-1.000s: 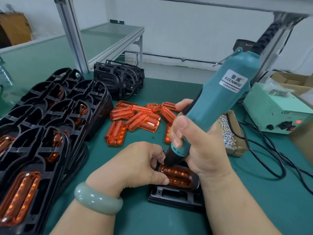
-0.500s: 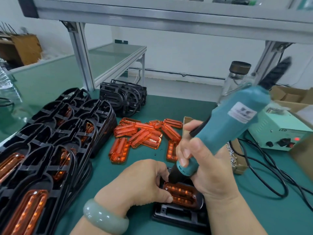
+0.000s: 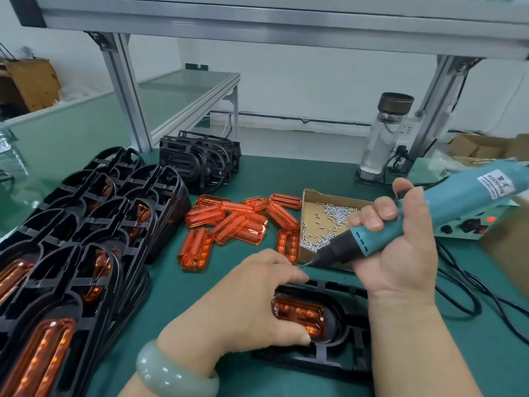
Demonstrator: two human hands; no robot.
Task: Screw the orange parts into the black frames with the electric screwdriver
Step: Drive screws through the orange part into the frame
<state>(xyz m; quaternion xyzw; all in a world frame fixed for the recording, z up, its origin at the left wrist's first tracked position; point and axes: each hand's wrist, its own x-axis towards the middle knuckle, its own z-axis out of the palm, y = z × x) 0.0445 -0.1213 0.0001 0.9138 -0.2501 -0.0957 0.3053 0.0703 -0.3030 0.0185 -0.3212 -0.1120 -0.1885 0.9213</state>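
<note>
The hands work close together at the near edge of the green surface [image 3: 286,173]. The left hand [image 3: 246,305], a pale green bangle [image 3: 174,376] on its wrist, lies curled over the left end of the black frame [image 3: 337,353], fingers on the far rim and thumb at the near edge of the orange part [image 3: 300,310] seated in its oval pocket. The right hand [image 3: 400,253] wraps fingers and thumb round the lower barrel of the teal electric screwdriver [image 3: 469,202]. The tool slants down to the left, its bit tip clear of the frame and just above the left fingers, at the corner of the cardboard box of screws [image 3: 323,222]. Loose orange parts [image 3: 237,222] lie heaped beyond the hands, finished frames [image 3: 86,224] stand stacked at the left, and bare frames [image 3: 200,159] sit at the back. The driver's power box [image 3: 469,227] shows a red light at the right. The orange part looks like thin, glossy, rigid plastic: light, probably slippery, and likely to crack under a hard-driven screw, so it is best steadied by its rim. The frame seems stiff but light enough to skate on the mat, so it wants pinning down beside the pocket. The corded driver is probably the heaviest piece, and the low grip near its black nose suits aiming the bit.
</note>
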